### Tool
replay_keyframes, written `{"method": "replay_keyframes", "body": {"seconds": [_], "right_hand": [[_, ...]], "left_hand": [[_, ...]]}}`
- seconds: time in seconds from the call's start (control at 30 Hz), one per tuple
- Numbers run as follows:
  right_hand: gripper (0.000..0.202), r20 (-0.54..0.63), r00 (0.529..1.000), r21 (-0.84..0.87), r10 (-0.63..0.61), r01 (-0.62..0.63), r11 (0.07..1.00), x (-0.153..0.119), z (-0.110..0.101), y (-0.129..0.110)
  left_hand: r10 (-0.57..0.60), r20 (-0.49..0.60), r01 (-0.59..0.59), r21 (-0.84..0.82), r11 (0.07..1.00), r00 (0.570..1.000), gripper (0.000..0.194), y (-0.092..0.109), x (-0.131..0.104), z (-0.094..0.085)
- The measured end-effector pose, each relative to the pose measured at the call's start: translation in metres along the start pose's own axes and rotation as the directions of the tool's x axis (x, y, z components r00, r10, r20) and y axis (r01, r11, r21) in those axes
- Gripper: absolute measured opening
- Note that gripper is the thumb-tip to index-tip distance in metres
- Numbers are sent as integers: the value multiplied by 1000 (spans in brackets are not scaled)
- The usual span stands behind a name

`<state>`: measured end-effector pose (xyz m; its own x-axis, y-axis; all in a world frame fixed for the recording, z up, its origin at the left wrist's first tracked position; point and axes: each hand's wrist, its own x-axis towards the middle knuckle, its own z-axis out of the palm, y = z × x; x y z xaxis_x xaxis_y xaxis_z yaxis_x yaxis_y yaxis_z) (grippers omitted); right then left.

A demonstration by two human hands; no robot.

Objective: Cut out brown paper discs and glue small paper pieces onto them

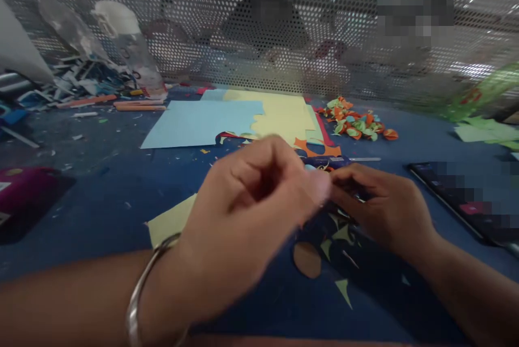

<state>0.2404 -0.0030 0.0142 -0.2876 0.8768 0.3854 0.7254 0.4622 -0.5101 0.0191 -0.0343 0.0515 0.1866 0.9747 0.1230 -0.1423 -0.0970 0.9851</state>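
My left hand (247, 217), with a silver bangle at the wrist, is raised in front of the camera, thumb and fingers pinched together. Its fingertips are a little blurred, and whatever lies between them is hidden. Just behind, my right hand (385, 206) has its fingers bent and closed close to the left fingertips. I cannot make out what it holds. A brown paper disc (307, 260) lies below the hands. Pale green paper scraps (344, 234) are scattered around it. Beyond the fingers is an orange paper offcut (318, 148) with rounded cut-outs.
Light blue (203, 122) and yellow sheets (279, 114) lie ahead, beside a pile of orange and green paper pieces (357, 122). A phone (458, 201) lies right, a magenta object (28, 190) left. A clear bottle (133, 49) stands before the perforated metal panel (194, 39).
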Motion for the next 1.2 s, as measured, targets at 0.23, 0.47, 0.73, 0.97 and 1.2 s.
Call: {"method": "replay_keyframes", "body": {"seconds": [0.23,0.47,0.73,0.97,1.2], "right_hand": [[10,-9,998,-15,-60,60,998,3,-2,-2],[11,10,993,-30,-114,115,993,-1,-3,-2],[12,22,996,-7,-87,87,996,-1,-2,-1],[11,44,997,26,-69,68,997,-1,-4,-1],[11,60,997,28,-39,38,999,-2,-6,-3]], "left_hand": [[-78,93,62,162,985,993,21,-46,37,-14],[-203,163,206,-3,979,966,23,-48,36,-11],[-252,171,267,-71,961,952,25,-50,37,-10],[-271,174,290,-95,952,947,27,-49,38,-9],[-309,218,345,-150,927,926,24,-48,38,-8]]}}
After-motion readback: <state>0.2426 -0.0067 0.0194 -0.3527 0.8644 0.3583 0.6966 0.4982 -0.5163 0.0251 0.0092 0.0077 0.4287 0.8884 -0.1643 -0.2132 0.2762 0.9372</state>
